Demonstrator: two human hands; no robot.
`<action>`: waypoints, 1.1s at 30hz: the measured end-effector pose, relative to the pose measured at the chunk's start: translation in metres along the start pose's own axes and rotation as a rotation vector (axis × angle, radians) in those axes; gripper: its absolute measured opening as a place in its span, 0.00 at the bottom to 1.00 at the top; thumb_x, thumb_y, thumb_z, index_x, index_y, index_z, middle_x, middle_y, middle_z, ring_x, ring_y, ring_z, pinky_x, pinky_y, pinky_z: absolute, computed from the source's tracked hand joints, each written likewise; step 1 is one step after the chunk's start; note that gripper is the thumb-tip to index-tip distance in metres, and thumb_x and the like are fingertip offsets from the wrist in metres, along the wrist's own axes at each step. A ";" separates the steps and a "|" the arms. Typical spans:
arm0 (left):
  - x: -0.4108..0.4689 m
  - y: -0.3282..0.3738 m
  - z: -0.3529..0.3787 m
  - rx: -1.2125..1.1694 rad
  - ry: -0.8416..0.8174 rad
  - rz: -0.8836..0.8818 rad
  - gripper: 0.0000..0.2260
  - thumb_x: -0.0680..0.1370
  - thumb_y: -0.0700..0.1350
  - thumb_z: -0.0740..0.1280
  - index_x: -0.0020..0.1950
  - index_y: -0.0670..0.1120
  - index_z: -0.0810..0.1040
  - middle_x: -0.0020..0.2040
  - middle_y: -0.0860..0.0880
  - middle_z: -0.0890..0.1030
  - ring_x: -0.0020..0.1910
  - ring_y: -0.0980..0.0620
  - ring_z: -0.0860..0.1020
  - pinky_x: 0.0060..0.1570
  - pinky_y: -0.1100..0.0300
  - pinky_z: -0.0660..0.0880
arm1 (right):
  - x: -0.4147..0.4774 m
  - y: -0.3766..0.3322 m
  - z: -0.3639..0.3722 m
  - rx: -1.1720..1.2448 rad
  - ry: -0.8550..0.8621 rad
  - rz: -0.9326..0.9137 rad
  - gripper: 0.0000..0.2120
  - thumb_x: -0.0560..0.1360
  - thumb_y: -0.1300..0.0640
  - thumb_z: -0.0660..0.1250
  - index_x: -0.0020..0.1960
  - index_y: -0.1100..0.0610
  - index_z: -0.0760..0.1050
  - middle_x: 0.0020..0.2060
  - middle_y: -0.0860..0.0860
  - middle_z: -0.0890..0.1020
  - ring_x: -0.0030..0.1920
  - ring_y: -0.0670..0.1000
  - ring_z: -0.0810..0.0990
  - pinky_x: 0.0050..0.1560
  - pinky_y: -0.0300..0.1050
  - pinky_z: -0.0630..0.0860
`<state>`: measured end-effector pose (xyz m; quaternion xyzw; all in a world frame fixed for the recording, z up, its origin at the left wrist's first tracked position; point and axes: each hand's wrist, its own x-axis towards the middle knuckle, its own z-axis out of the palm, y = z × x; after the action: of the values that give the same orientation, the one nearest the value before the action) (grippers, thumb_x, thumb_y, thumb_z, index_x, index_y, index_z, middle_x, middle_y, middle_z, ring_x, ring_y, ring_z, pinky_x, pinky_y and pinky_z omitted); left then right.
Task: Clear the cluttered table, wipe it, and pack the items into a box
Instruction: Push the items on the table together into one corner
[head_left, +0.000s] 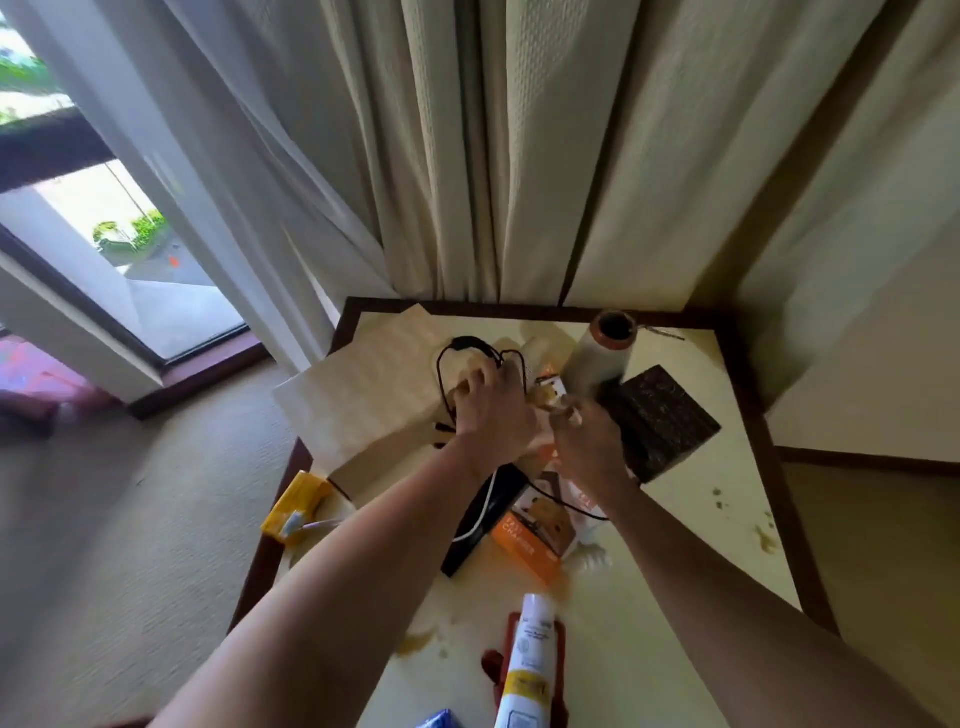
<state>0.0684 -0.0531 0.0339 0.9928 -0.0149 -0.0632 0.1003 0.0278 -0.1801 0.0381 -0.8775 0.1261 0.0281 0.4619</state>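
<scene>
Just beyond the left grip (493, 410), whose fingers curl round it, the black cable (462, 341) loops over the tabletop (701, 519), its tail trailing back beneath the right wrist. The right grip (587, 441), just beside, is curled; whether it holds anything I cannot tell.

We saw cream curtains (519, 156) hanging in folds. Left of them was a glass door (156, 244) onto greenery, below-left of them beige carpet (130, 519), and right of them a pale wall (862, 374).

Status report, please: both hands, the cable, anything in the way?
Left hand grips black cable over beige box. Right hand curled beside it, hold unclear. Orange box, stains on table.
</scene>
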 end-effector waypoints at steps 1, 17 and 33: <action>-0.005 0.000 -0.005 0.003 -0.021 0.016 0.30 0.77 0.52 0.65 0.77 0.42 0.63 0.73 0.35 0.66 0.70 0.32 0.68 0.65 0.39 0.71 | -0.011 -0.001 -0.002 0.001 0.039 -0.044 0.13 0.80 0.59 0.65 0.64 0.58 0.78 0.54 0.53 0.78 0.56 0.53 0.76 0.52 0.44 0.69; -0.309 -0.101 0.038 -0.178 -0.445 0.099 0.25 0.76 0.56 0.69 0.72 0.55 0.69 0.62 0.51 0.74 0.60 0.47 0.74 0.58 0.49 0.75 | -0.218 0.062 0.038 -0.532 -0.343 0.210 0.35 0.74 0.37 0.69 0.69 0.52 0.56 0.61 0.59 0.71 0.56 0.65 0.79 0.47 0.52 0.74; -0.327 -0.103 0.058 -0.240 -0.260 0.017 0.25 0.74 0.59 0.63 0.69 0.52 0.70 0.57 0.50 0.77 0.53 0.47 0.77 0.47 0.55 0.72 | -0.219 0.042 0.004 0.076 -0.160 0.305 0.21 0.80 0.51 0.63 0.71 0.54 0.69 0.58 0.54 0.78 0.56 0.57 0.78 0.50 0.49 0.72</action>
<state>-0.2615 0.0500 -0.0029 0.9570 -0.0284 -0.1916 0.2157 -0.1945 -0.1565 0.0379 -0.8251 0.2216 0.1631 0.4935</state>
